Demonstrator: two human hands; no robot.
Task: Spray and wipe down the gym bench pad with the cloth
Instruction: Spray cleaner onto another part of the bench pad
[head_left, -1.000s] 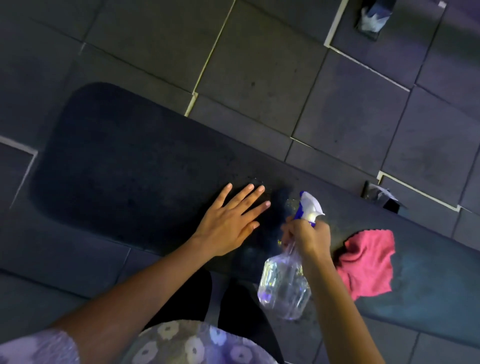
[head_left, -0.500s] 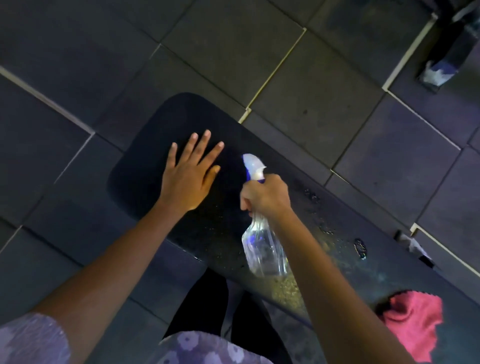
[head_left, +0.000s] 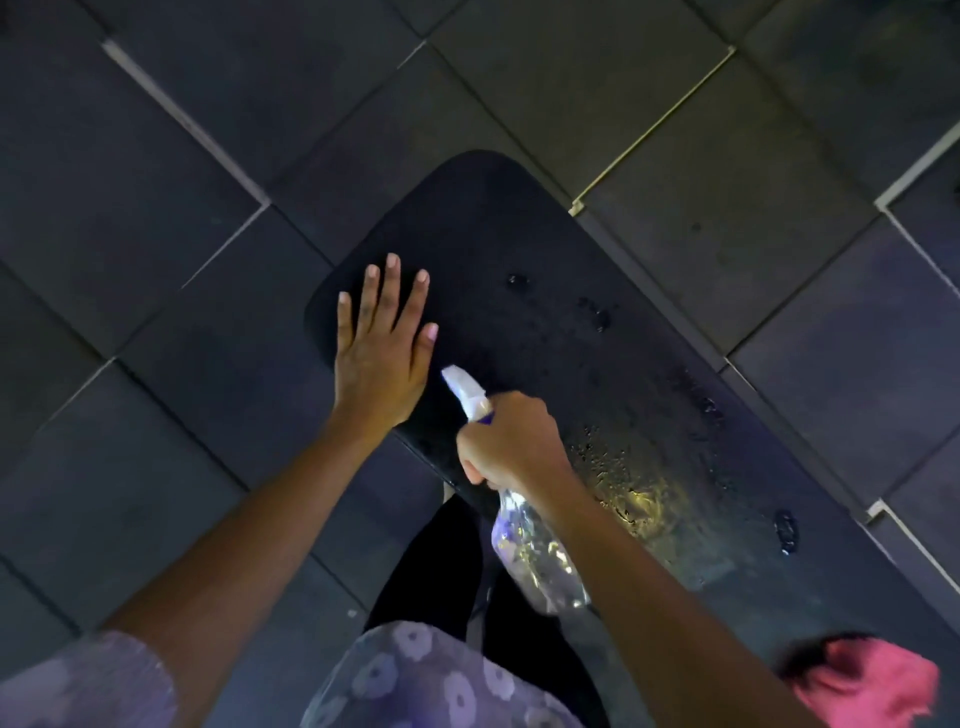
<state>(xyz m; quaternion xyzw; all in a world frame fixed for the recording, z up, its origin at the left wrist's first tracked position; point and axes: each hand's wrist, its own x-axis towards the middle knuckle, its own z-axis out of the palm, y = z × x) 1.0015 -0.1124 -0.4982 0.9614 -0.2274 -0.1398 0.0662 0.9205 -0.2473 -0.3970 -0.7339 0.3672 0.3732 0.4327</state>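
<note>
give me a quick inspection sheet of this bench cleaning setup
surface: bench pad dark, droplets and a wet sheen on its nearer part
job's things: spray bottle clear, white nozzle aimed toward the pad's rounded end; pink cloth lying on the pad, lower right, untouched
clutter: nothing seen
grippers: left hand flat on the pad, fingers spread; right hand closed on the bottle's neck
cables: nothing seen
surroundings: dark tiled floor with pale seams

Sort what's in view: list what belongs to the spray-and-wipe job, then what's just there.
Job:
bench pad, wet with droplets
spray bottle, gripped by the right hand
pink cloth, lying on the pad
left hand, flat on the pad

Just there:
floor tiles
</note>
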